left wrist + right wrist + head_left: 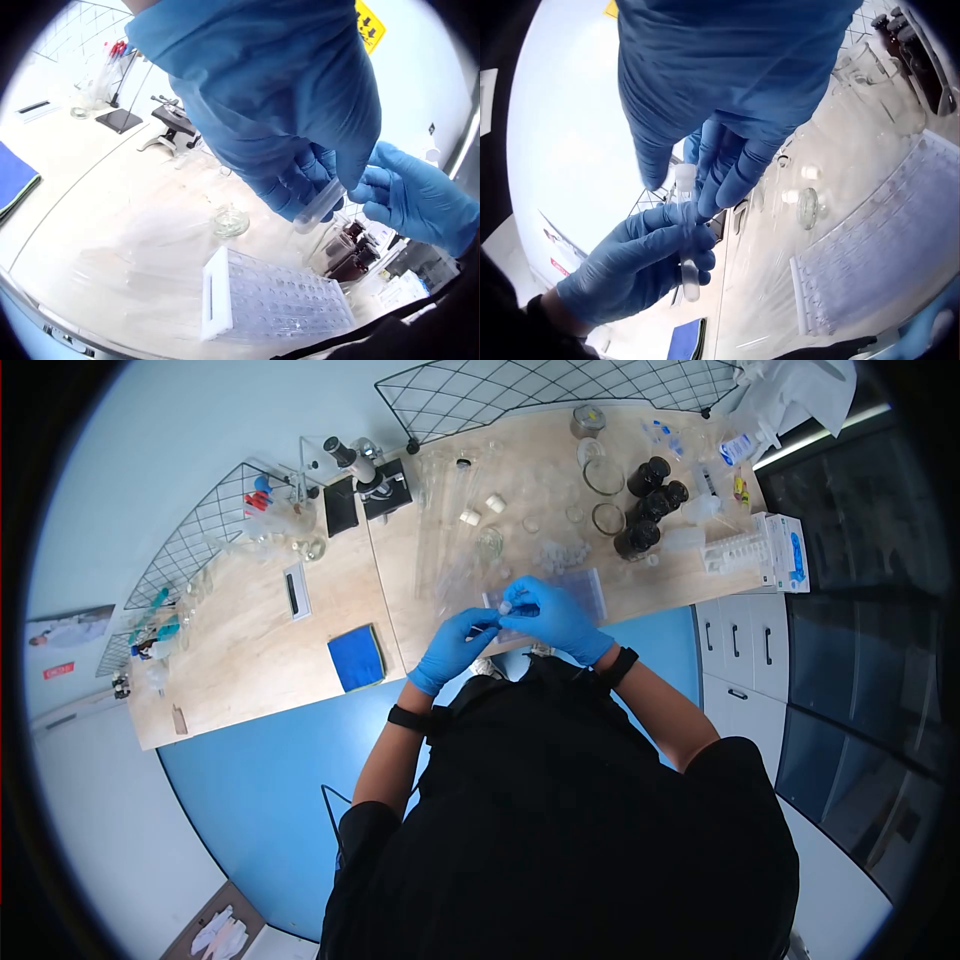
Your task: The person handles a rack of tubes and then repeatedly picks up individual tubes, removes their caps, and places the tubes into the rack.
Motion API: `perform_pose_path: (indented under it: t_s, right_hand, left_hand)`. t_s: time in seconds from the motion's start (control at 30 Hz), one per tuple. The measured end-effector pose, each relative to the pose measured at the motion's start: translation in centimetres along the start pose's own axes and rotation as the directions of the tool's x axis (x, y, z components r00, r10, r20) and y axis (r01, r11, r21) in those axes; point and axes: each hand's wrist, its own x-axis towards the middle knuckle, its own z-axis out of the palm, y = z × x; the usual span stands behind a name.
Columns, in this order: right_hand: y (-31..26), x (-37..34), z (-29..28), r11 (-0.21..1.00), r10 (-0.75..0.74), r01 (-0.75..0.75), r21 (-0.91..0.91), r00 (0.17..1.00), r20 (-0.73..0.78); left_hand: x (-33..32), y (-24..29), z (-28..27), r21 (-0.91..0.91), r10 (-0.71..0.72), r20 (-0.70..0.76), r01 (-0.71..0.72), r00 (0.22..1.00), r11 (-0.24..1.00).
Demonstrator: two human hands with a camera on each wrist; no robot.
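**Gently does it: capped test tube [691, 289] up in the left hand [455, 650]**

From the head view, both blue-gloved hands meet at the front edge of the bench [250, 690], the right hand [555, 622] curled in close to the tube's top. Just behind them lies the translucent tube rack [597, 595], with a scatter of small white caps [565, 555] beyond it and brown bottles [640, 540] off to the right.

Over to the left wrist view: the left thumb and fingers pinch the clear tube, its rounded end poking out, tilted, above the bench. Below sits the rack, white end panel facing this side, a glass dish [230, 223] just beyond.

And the right wrist view gives the clearest look! The tube stands nearly upright, left fingers wrapped about its middle, a white stopper [685, 175] on top. The right thumb and fingers straddle that stopper; whether they actually grip it, I can't tell.

As for handling, this tube looks light, stiff and smooth, likely slippery against gloves and perhaps fragile if it is glass. Best hold, I'd say: a light pinch mid-barrel, with the stopper taken by its rim and no sideways bending.
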Motion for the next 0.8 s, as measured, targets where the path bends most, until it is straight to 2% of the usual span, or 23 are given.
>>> perform_pose_path:
  t_s: [0.03, 0.1, 0.17, 0.2, 0.23, 0.27, 0.3, 0.37, 0.4, 0.47, 0.5, 0.57, 0.8]
  right_hand:
    - [-0.1, 0.4, 0.3, 1.0, 0.007, -0.007, 0.01, 1.0, 0.009]
    - [1.3, 1.5, 0.2, 1.0, 0.008, -0.009, 0.02, 1.0, 0.028]
    - [6.6, 4.0, -0.8, 0.995, -0.064, 0.058, -0.081, 0.994, -0.085]
    - [9.1, 5.1, -1.2, 0.996, -0.062, 0.056, -0.075, 0.995, -0.08]
    - [11.5, 6.3, -1.6, 0.967, -0.104, 0.088, -0.24, 0.993, -0.053]
    - [12.9, 7.2, -2.1, 0.911, -0.139, 0.119, -0.396, 0.99, -0.021]
    - [13.3, 7.8, -2.7, 0.914, -0.135, 0.117, -0.388, 0.991, -0.019]
    - [13.5, 9.1, -4.2, 0.725, -0.205, 0.188, -0.662, 0.977, 0.052]
    - [12.9, 9.6, -5.0, 0.726, -0.203, 0.192, -0.66, 0.977, 0.06]
    - [11.3, 10.3, -6.2, 0.672, 0.059, 0.024, -0.74, 0.995, 0.086]
    - [11.6, 10.8, -6.6, 0.675, 0.065, 0.027, -0.738, 0.993, 0.095]
    - [12.6, 11.8, -7.6, 0.595, -0.113, 0.153, -0.789, 0.988, 0.107]
    - [12.6, 14.7, -9.9, 0.65, -0.153, 0.202, -0.733, 0.979, 0.134]
  left_hand:
    - [-0.2, -0.7, -0.2, -0.094, -0.083, -0.029, 0.08, 0.996, 0.992]
    - [-0.7, -2.0, -0.8, -0.117, -0.083, -0.09, 0.073, 0.992, 0.99]
    - [-1.4, -3.2, -1.3, -0.141, -0.09, -0.153, 0.068, 0.984, 0.988]
    - [-1.9, -3.8, -1.5, -0.217, -0.119, -0.191, 0.077, 0.974, 0.973]
    - [-2.5, -4.1, -1.7, -0.29, -0.151, -0.224, 0.082, 0.963, 0.953]
    - [-3.1, -4.1, -1.7, -0.289, -0.16, -0.224, 0.092, 0.961, 0.953]
    - [-3.7, -4.1, -1.8, -0.269, -0.172, -0.241, 0.104, 0.955, 0.957]
    - [-4.5, -4.3, -2.0, -0.251, -0.183, -0.265, 0.116, 0.947, 0.961]
    - [-5.1, -4.8, -1.9, -0.265, -0.194, -0.281, 0.119, 0.94, 0.957]
    - [-5.9, -5.1, -1.9, -0.284, -0.216, -0.3, 0.129, 0.929, 0.95]
    - [-6.2, -4.7, -1.9, -0.305, -0.249, -0.303, 0.154, 0.92, 0.94]
    - [-6.9, -4.7, -1.9, -0.331, -0.289, -0.308, 0.183, 0.906, 0.926]
    - [-7.2, -5.1, -2.1, -0.334, -0.29, -0.341, 0.173, 0.894, 0.927]
